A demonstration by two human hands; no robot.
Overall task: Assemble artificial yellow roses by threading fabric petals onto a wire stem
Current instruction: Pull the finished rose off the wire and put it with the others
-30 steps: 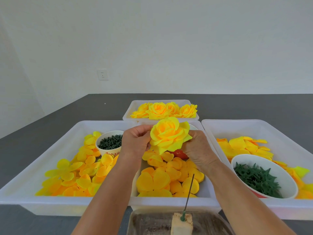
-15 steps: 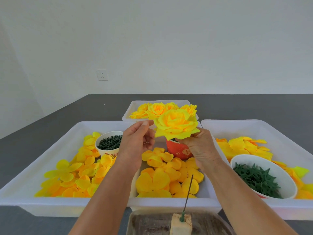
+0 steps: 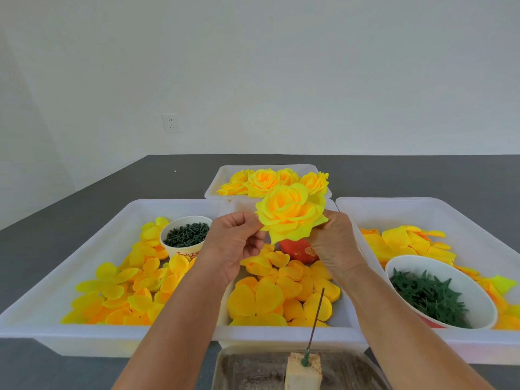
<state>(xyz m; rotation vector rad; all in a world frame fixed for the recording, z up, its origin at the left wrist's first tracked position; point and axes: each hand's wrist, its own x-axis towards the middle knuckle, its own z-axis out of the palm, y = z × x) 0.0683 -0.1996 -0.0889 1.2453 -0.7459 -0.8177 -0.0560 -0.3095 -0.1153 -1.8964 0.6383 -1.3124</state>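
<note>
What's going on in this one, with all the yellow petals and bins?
A person is making fabric roses. Both hands hold a finished-looking yellow rose up over the middle bin: the left hand pinches a petal edge, and the right hand grips it from underneath. More finished roses fill the far bin. A bare wire stem stands in a block up front.
</note>
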